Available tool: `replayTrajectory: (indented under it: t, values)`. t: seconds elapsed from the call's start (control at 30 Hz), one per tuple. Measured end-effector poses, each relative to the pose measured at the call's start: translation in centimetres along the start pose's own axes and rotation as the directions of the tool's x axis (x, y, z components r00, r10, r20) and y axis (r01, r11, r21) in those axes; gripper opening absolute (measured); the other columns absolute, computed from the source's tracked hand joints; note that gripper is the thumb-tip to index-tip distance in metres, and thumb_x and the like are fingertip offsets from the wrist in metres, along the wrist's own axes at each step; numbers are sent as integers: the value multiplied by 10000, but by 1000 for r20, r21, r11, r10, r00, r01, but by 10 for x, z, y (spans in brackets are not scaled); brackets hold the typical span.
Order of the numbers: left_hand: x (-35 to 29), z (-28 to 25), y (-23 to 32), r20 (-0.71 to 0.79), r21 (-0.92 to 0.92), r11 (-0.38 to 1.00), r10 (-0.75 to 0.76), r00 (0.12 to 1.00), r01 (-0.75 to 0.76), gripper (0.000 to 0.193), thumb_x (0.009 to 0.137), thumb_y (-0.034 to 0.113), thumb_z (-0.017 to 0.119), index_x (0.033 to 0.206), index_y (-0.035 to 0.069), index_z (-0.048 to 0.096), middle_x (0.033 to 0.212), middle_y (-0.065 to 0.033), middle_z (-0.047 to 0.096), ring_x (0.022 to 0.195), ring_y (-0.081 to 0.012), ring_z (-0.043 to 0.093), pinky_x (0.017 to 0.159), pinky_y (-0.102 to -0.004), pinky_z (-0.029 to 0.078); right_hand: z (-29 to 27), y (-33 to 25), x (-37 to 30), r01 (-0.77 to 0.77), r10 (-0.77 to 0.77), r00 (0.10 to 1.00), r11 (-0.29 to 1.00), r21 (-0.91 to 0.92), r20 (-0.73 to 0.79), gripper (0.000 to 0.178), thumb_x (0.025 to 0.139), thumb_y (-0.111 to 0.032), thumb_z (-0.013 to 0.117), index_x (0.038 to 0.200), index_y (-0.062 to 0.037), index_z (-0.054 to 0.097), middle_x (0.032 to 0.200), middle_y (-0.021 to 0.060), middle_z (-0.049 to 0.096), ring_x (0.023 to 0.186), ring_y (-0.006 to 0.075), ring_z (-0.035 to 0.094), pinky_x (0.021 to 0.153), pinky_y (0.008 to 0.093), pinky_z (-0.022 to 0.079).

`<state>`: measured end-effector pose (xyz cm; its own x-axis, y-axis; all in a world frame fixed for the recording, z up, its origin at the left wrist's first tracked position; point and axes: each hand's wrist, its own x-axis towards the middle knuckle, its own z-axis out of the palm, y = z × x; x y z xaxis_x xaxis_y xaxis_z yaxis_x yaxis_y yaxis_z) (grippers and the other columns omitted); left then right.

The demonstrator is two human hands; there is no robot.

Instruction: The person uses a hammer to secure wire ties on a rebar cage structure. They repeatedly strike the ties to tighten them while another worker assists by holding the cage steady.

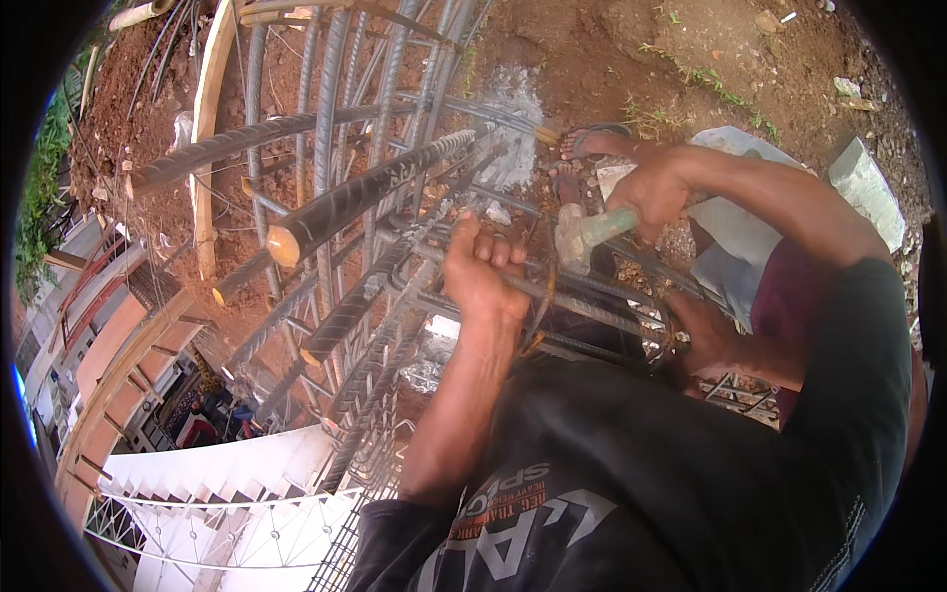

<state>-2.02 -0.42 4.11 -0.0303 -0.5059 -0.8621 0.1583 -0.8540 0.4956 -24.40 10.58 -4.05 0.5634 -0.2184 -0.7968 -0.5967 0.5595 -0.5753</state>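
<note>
My left hand [483, 271] is closed around a ribbed steel bar in the middle of the rebar cage [582, 308], its fingers curled and thumb up. My right hand [651, 197] grips the green handle of a hammer [575, 237]. The hammer's worn, greyish head is just right of my left hand, over the bars near a bent stirrup [543, 296]; whether it touches them I cannot tell. A thick rebar [365, 197] with an orange-brown cut end points toward the left. Another person's hand [705, 335] reaches to the bars below my right hand.
More long bars stick out to the left, with a wooden strip [207, 138] behind them. A sandalled foot [592, 140] stands on the reddish soil beyond. A stone block [868, 192] lies at the right. White stairs with a railing [227, 533] are at the lower left.
</note>
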Motion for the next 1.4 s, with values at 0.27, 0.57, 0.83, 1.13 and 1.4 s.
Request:
replayTrajectory:
  t: [0.27,0.57,0.83,1.13,1.4]
  values:
    - [-7,9,1,-11,9,1000,-5,1000,5,224,977,213,558,798,139,446,600,52,280,532,-104,283,558,-311,333,-2,8,1,-114,143,925,988,102,-352,573,726,-55,641,1290,-119,564,1250,105,540,974,214,610,737,405,526]
    - [-4,12,1,-47,60,998,20,999,-17,252,975,264,569,806,133,436,591,49,264,527,-107,281,567,-309,326,2,7,-10,-6,45,917,995,99,-396,574,731,-39,638,1299,-96,578,1243,117,596,963,263,665,806,414,532]
    - [-16,19,-2,-108,169,984,77,991,-58,282,987,299,545,790,132,432,594,32,287,544,-121,308,593,-319,354,17,-14,0,140,-143,989,986,-87,-36,423,746,-84,678,1157,-33,596,973,180,677,935,304,654,796,419,499]
    - [-9,14,-7,-46,119,993,-10,999,16,395,1005,318,504,684,174,324,596,28,280,538,-138,302,561,-341,358,10,26,-14,-157,245,886,958,241,-394,507,759,-65,637,1259,-73,550,940,109,669,801,256,644,621,374,517]
    - [-15,15,-6,-49,197,980,53,997,-42,473,1016,353,496,634,178,279,563,26,209,511,-135,245,532,-338,329,-11,16,-25,37,-42,998,992,-122,-38,552,759,-61,674,1293,-38,538,980,163,638,872,249,643,692,388,542]
